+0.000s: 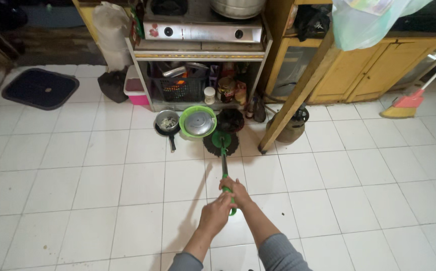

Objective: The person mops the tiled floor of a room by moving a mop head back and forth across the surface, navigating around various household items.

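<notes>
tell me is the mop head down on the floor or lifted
Down on the floor: the dark round mop head lies flat on the white tiles, and both hands grip the green handle.

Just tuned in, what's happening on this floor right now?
A person grips a green mop handle with both hands: left hand and right hand, close together near its top. The dark mop head rests on the white tiled floor beside a green basin and a small pan, in front of a shelf rack.

Open white tile floor (102,190) on both sides; ahead, green basin (198,122), frying pan (167,123), slanted wooden post (298,95).
</notes>
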